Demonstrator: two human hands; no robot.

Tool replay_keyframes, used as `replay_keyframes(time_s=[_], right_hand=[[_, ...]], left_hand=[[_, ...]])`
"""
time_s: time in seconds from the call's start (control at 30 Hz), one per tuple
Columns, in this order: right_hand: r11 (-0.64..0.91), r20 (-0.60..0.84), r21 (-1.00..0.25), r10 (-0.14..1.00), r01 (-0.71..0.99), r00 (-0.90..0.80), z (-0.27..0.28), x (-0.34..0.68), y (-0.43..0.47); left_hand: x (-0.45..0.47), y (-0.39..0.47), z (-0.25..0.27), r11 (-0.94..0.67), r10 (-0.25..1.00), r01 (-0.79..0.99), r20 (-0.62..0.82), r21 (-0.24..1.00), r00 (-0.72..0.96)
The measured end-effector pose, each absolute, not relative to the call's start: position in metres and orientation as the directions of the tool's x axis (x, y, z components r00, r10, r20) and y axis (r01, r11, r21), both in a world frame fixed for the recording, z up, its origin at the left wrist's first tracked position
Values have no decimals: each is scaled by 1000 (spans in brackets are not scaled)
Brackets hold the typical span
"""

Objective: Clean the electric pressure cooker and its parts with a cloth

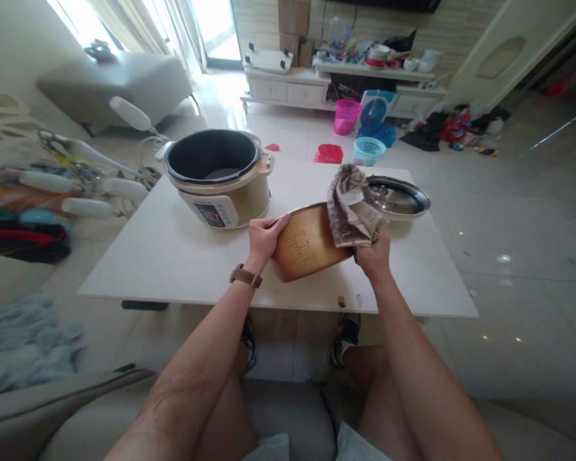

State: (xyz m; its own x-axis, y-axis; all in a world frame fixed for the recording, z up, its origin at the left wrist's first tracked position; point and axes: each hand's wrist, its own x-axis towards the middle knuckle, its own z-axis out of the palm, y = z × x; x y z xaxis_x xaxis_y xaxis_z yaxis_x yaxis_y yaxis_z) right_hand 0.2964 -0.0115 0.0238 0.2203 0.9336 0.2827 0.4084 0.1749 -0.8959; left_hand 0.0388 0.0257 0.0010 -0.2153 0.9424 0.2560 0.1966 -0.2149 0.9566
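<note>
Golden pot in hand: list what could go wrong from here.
The golden pot could slip, since the left hand grips it only near its edge. The right hand, with the bunched cloth, might knock the lid lying close behind it.

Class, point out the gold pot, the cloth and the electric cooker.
Gold pot point(312, 244): head view, on its wall with the markings.
Cloth point(358, 214): head view, on its crumpled middle.
Electric cooker point(248, 198): head view, on its outer side.

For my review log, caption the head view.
Left hand holds a tan pot; right hand, with a cloth, at its other side; open cooker nearby.
</note>
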Motion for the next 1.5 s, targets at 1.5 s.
replay_keyframes(time_s=[1.5], right_hand=[[155, 279, -897, 925, 414, 257, 1, 288, -3]], left_hand=[[37, 24, -5, -187, 952, 105, 207, 977, -224]])
